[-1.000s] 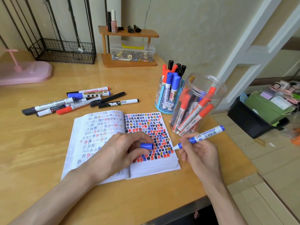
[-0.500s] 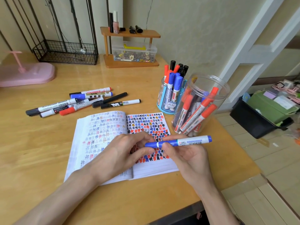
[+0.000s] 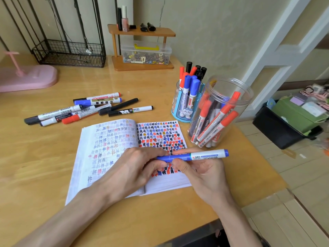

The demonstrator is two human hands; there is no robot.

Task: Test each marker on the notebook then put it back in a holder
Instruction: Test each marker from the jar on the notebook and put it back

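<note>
Pinching the capped end of the blue marker (image 3: 204, 155) with fingers (image 3: 161, 164) of the left hand (image 3: 131, 166), gripping the barrel with the right hand (image 3: 203, 175). Held crosswise over the notebook (image 3: 106, 139), near the front edge of the desk (image 3: 44, 166). Clear jar (image 3: 229, 97) just up-right, so probably a right hand drop.

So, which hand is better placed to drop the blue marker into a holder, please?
The right hand: its fingers grip the blue marker by the barrel, and the clear jar stands on that side. The left hand only pinches the cap end.
</note>
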